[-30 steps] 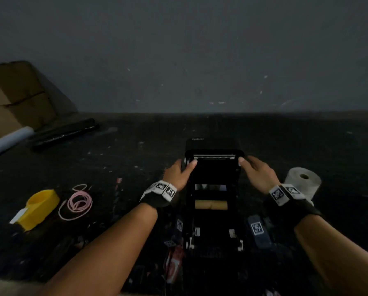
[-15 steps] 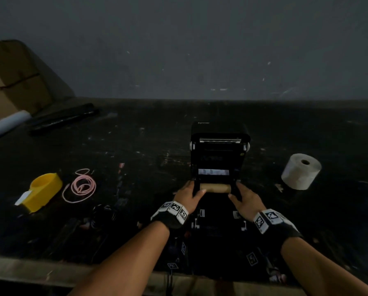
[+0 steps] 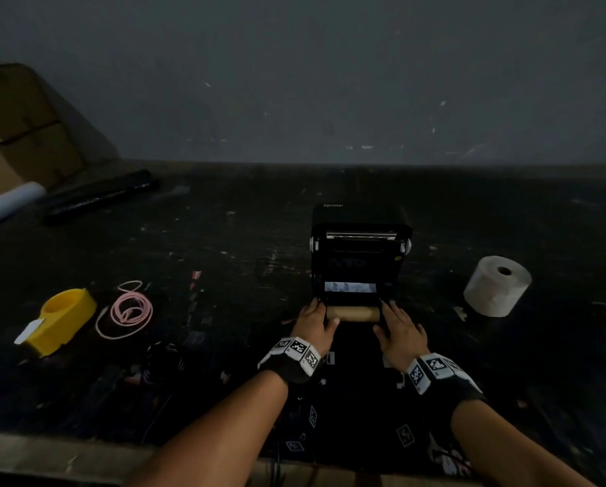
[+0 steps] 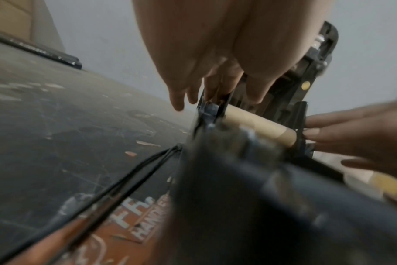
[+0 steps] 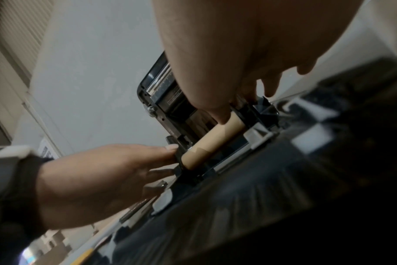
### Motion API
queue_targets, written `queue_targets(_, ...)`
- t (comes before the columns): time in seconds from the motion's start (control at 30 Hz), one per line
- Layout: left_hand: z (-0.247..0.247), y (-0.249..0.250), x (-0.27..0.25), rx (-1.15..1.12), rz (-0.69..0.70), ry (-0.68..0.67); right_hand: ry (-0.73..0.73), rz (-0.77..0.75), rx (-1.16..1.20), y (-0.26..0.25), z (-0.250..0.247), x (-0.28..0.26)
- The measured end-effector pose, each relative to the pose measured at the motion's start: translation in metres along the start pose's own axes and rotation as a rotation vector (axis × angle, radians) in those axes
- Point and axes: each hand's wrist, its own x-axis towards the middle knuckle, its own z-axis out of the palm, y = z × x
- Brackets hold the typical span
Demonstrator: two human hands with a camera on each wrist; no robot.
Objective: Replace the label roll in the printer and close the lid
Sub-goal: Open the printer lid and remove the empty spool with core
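The printer (image 3: pixel 359 254) stands on the table (image 3: pixel 224 261) with its lid (image 3: pixel 361 240) raised upright at the far end of the body. An empty cardboard core (image 3: pixel 352 313) lies in the open bay, its long axis running left to right across the printer, level with the table. The left hand (image 3: pixel 317 323) is at the core's left end, fingers lying against the left holder, thumb toward the core. The right hand (image 3: pixel 398 328) is at the right end, fingers straight against the right holder, thumb tip on the core. Neither hand plainly closes around the core. A full white roll (image 3: pixel 496 285) stands on end on the table, well to the right of the printer.
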Motion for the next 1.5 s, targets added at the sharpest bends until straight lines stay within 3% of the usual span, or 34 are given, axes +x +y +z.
queue_targets(0.23, -0.019, 0.009, -0.001, -0.112, 0.106, 0.095, 0.191, -0.197, 0.188, -0.003, -0.021, -0.005)
queue_targets(0.47, -0.035, 0.030, -0.003, -0.188, 0.236, 0.220, 0.424, -0.292, 0.260, 0.008, -0.044, -0.019)
queue_targets(0.73, -0.027, 0.059, -0.011, -0.244, 0.256, 0.186, 0.362, -0.083, 0.318, 0.025, -0.067, -0.052)
queue_targets(1.07, 0.009, 0.105, -0.013, -0.438, 0.349, -0.038, 0.360, 0.061, 0.544, 0.081, -0.091, -0.093)
queue_targets(1.3, 0.057, 0.145, 0.012, -0.587, 0.279, -0.144, 0.361, 0.105, 0.688, 0.144, -0.110, -0.092)
queue_targets(1.5, 0.110, 0.187, 0.038, -0.563, 0.127, -0.161, 0.307, 0.208, 0.828, 0.233, -0.120, -0.063)
